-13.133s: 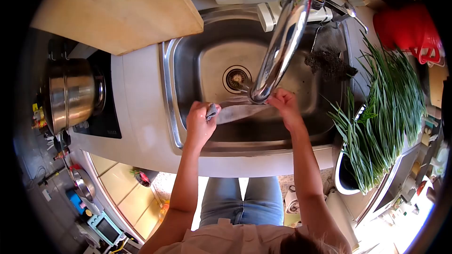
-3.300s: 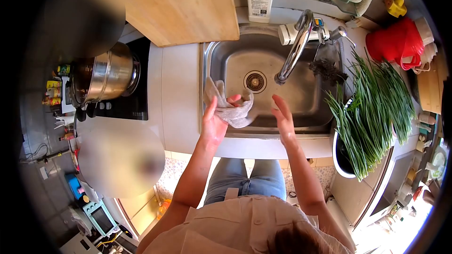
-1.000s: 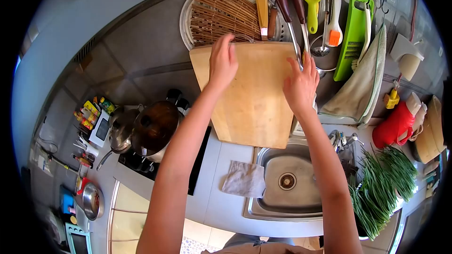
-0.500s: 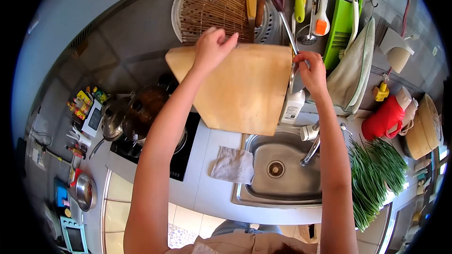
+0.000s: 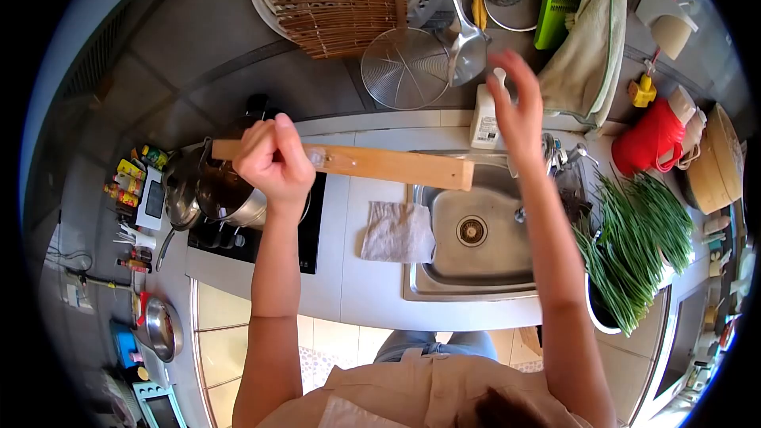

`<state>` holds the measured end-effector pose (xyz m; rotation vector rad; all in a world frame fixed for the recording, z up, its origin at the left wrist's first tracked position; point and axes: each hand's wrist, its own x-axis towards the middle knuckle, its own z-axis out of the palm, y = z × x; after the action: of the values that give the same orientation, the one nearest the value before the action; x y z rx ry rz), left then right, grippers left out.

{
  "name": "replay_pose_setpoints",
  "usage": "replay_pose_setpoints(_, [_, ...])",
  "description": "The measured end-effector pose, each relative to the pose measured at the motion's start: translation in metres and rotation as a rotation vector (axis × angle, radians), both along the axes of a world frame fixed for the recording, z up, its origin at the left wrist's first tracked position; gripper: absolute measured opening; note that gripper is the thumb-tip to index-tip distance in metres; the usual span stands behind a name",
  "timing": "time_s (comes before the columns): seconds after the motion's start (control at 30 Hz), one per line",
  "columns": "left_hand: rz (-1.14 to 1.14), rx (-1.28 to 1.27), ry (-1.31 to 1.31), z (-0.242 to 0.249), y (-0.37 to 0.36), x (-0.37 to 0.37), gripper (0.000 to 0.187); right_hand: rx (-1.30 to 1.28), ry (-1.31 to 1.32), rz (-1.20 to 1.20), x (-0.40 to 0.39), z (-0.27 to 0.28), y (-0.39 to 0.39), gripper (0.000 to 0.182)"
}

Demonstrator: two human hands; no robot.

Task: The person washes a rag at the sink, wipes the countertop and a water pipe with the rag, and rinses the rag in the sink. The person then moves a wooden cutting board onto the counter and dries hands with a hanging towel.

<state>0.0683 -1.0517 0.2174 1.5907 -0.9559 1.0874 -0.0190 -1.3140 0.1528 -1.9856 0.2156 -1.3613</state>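
My left hand is closed on a wooden cutting board, seen almost edge-on, above the counter and reaching over the sink's left part. My right hand is apart from the board, its fingers spread and slightly blurred, with nothing in them. It is close to a white bottle and a hanging metal ladle. Left of the ladle hangs a round wire strainer. Below the board are the steel sink and a folded grey cloth.
Pots stand on the black stove to the left. A bundle of long green chives lies right of the sink, with a red thermos and a bamboo steamer behind. A brown bamboo mat hangs on the wall.
The cutting board came down and away from the wall, turning from its broad face to its edge. My right hand opened. The strainer and ladle behind the board now show.
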Motion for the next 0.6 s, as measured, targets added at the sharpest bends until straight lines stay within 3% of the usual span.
replay_pose_setpoints(0.07, [-0.035,-0.026,-0.025,0.001,-0.002,0.001,0.033,0.183,0.171,-0.053,-0.041,-0.047,0.042,0.037])
replay_pose_setpoints(0.13, [-0.071,-0.009,-0.071,0.007,-0.008,-0.008,0.031,0.834,0.229,0.012,-0.066,-0.128,0.083,0.052])
replay_pose_setpoints(0.17, [-0.093,0.029,-0.071,0.011,-0.01,-0.017,0.032,1.44,0.418,0.128,-0.094,-0.136,0.095,0.055])
replay_pose_setpoints(0.2, [-0.11,0.067,-0.073,0.016,-0.011,-0.029,0.033,1.681,0.409,0.568,-0.106,-0.112,0.115,0.081])
replay_pose_setpoints(0.23, [-0.124,0.105,-0.082,0.022,-0.011,-0.04,0.034,2.043,0.361,0.879,-0.109,-0.135,0.12,0.088])
replay_pose_setpoints(0.3, [-0.156,0.088,-0.084,0.029,-0.004,-0.067,0.04,2.039,-0.027,1.005,-0.12,-0.143,0.134,0.084])
replay_pose_setpoints(0.37, [-0.197,0.051,-0.057,0.032,0.014,-0.096,0.045,2.239,-0.118,1.148,-0.134,-0.129,0.133,0.078])
replay_pose_setpoints(0.43, [-0.085,0.158,-0.137,0.031,0.042,-0.132,0.047,2.277,-0.023,1.096,-0.155,-0.139,0.126,0.056])
replay_pose_setpoints(0.5, [-0.164,-0.002,-0.075,0.029,0.063,-0.169,0.042,2.22,0.083,0.998,-0.179,-0.149,0.119,0.047])
replay_pose_setpoints(0.6, [-0.203,-0.156,0.013,0.012,0.114,-0.212,0.046,2.215,0.156,0.878,-0.221,-0.111,0.127,0.042])
